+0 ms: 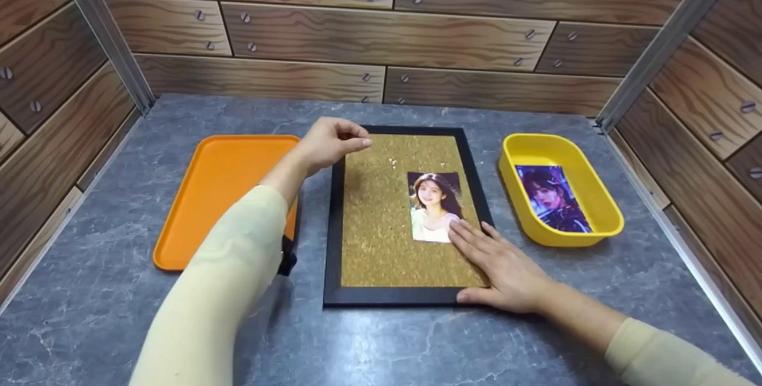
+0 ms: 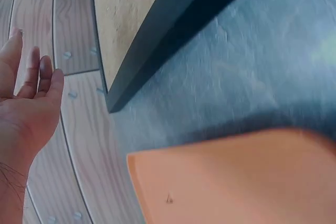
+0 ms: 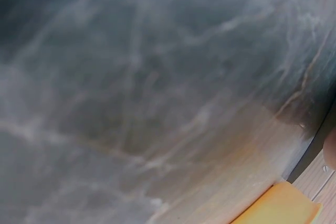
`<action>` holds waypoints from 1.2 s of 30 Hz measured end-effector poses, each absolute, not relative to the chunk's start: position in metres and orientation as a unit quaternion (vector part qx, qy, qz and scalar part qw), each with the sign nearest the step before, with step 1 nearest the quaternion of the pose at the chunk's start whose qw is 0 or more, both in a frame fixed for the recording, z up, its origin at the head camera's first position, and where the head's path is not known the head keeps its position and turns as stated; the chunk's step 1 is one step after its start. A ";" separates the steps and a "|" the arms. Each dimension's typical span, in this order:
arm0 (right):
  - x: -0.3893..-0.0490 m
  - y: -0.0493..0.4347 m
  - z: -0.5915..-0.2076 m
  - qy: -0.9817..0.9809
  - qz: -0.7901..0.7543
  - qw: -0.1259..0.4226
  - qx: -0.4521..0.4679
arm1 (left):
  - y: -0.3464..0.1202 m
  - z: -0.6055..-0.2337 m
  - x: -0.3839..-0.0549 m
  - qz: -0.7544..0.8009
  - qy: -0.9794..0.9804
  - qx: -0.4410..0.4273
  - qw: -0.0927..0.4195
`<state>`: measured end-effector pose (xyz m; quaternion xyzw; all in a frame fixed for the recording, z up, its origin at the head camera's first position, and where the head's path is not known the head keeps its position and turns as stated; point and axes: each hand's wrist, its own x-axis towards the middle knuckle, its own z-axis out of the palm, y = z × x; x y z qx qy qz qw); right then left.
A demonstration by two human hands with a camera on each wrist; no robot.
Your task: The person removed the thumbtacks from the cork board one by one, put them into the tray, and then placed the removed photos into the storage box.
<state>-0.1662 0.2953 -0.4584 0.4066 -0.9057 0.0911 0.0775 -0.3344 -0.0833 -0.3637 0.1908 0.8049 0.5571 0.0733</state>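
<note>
A cork board (image 1: 375, 243) in a black frame lies flat. On its right half rests a photo of a long-haired person in a light top (image 1: 433, 219). My right hand (image 1: 506, 270) has straight fingers touching the photo's lower right corner and the cork; its thumb lies on the frame's bottom edge. Above the board's upper left corner hovers my left hand (image 1: 330, 142), thumb and forefinger pinched together. A tiny glint shows at a fingertip of the left hand (image 2: 29, 103) in the left wrist view; its kind cannot be made out. Small shiny bits (image 1: 393, 163) sit on the cork.
Left of the board lies an orange tray (image 1: 232, 165), partly behind my left arm, with a tiny item (image 2: 169, 199) on it. To the right stands a yellow bin (image 1: 601, 195) holding a dark purple picture (image 1: 550, 198). Wood-patterned walls (image 1: 381, 34) enclose the grey marbled table (image 1: 405, 350).
</note>
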 end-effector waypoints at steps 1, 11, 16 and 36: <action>-0.165 0.295 -0.459 -0.905 0.093 0.080 0.408 | -0.086 -0.363 -0.334 0.555 0.807 0.191 0.071; -0.168 0.295 -0.458 -0.909 0.086 0.074 0.402 | -0.114 -0.343 -0.332 0.553 0.811 0.183 0.054; -0.168 0.296 -0.458 -0.909 0.082 0.070 0.403 | -0.129 -0.338 -0.331 0.557 0.811 0.174 0.042; -0.165 0.296 -0.457 -0.910 0.082 0.066 0.402 | -0.200 -0.352 -0.324 0.537 0.837 0.104 -0.006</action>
